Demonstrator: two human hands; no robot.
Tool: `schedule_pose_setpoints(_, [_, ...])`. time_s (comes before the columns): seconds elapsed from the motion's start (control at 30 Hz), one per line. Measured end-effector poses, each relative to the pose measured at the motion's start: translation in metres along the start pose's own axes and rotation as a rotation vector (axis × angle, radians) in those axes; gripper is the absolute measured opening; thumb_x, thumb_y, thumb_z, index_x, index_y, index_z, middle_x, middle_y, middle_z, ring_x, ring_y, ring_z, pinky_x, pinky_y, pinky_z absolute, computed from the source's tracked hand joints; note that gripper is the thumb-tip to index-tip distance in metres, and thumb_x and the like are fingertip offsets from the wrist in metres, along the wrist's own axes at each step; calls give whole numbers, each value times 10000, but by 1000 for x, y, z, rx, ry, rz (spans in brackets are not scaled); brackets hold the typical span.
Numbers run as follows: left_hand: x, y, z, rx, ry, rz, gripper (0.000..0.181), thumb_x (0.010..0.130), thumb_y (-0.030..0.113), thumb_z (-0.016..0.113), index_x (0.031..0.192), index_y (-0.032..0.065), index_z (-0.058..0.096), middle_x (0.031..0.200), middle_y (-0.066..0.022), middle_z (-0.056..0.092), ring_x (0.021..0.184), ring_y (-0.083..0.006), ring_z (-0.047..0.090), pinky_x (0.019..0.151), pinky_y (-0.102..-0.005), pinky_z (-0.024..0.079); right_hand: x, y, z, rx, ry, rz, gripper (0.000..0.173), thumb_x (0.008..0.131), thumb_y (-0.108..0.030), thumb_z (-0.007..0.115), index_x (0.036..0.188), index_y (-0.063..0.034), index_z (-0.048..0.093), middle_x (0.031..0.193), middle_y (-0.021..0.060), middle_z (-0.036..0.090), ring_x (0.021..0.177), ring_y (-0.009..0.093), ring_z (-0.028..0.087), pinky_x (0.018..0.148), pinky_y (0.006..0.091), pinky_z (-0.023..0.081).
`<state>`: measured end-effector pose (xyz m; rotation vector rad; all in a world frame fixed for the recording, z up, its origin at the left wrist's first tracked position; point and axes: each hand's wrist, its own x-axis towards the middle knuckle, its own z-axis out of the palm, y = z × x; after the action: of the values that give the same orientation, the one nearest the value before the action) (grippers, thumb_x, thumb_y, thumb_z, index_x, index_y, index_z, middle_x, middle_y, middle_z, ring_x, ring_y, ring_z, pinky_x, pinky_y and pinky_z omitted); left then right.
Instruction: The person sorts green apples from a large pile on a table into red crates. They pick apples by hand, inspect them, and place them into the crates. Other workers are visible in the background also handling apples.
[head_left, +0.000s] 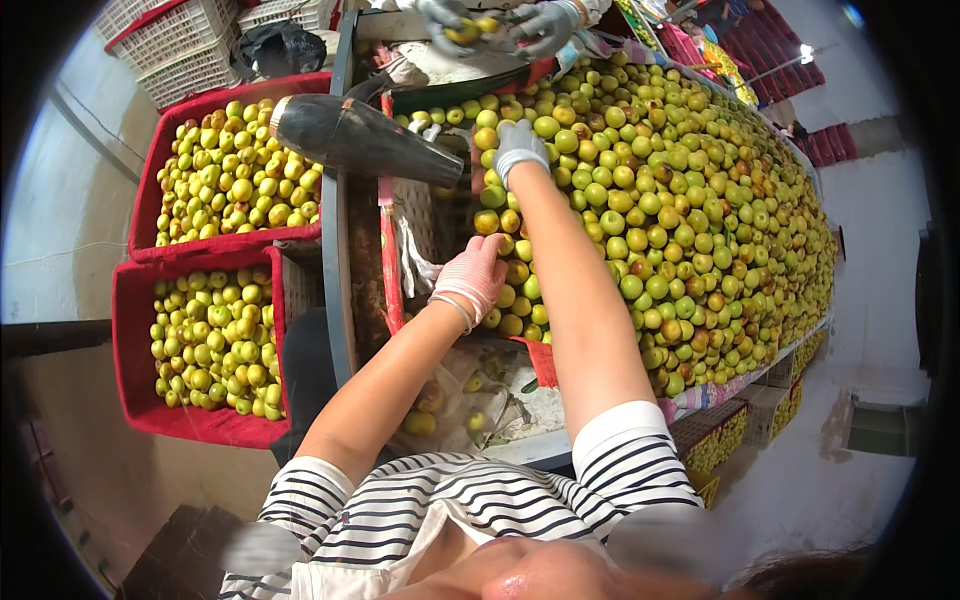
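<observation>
My left hand (472, 276), in a pinkish-white knit glove with a band at the wrist, is at the near left edge of a large heap of green-yellow jujubes (660, 195). Its fingertips touch or nearly touch fruit; whether it grips one cannot be told. Farther off, my right hand (520, 150) wears a grey-white glove and reaches palm down onto the heap, its fingertips hidden among the fruit. A black hair dryer (367, 139) lies to the left of the hands, over the sorting table's frame (341, 225).
Two red-lined crates (225, 246) (202, 435) of jujubes stand at the left, with stacked white plastic crates (187, 52) behind. Across the table, a person's gloved hands (544, 30) hold fruit. Loose fruit and leaves lie on a white tray (540, 409) nearby.
</observation>
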<state>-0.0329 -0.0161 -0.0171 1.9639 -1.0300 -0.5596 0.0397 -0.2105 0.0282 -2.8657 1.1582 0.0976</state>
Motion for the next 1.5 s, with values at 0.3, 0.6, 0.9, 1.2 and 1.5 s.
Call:
schedule_pose_setpoints(0.3, [-2, 10, -5, 3, -77, -68, 354, 889, 227, 532, 1228, 135, 490, 1148, -217, 559, 951, -429, 600, 831, -477, 498, -28, 18, -15, -351, -334, -78, 366, 860, -186, 564, 1219, -116, 588, 1257, 180, 595, 1164, 339, 582, 948, 442, 490])
schedule_pose_setpoints(0.6, [10, -46, 47, 70, -8, 71, 408, 886, 254, 569, 1252, 92, 488, 1112, -218, 571, 953, -405, 606, 817, -454, 498, -137, -130, -83, 831, 708, -1056, 457, 781, -161, 725, 1198, -86, 552, 1109, 144, 587, 1024, 337, 593, 861, 392, 508])
schedule_pose_setpoints(0.9, [13, -33, 17, -168, -96, -14, 501, 842, 196, 633, 1300, 86, 461, 1145, -190, 547, 971, -381, 576, 826, -461, 482, -144, -93, -53, 446, 417, -746, 562, 850, -286, 635, 1357, -115, 465, 1340, 159, 484, 1257, 338, 472, 1056, 445, 376])
schedule_pose_setpoints(1.2, [12, 7, -4, -655, -247, -274, 301, 937, 248, 585, 1178, 69, 572, 992, -112, 620, 722, -192, 637, 593, -328, 534, -221, 95, 28, 191, 227, -165, 335, 787, -164, 644, 1121, -166, 620, 1227, 137, 516, 1126, 356, 512, 959, 442, 445])
schedule_pose_setpoints(1.5, [11, 3, -15, -1158, -525, -461, 363, 941, 302, 600, 1221, 80, 537, 962, -61, 607, 831, -216, 633, 747, -385, 582, -240, 95, -57, 171, 188, 235, 414, 833, -257, 636, 1199, -121, 496, 1244, 165, 490, 937, 346, 657, 798, 464, 545])
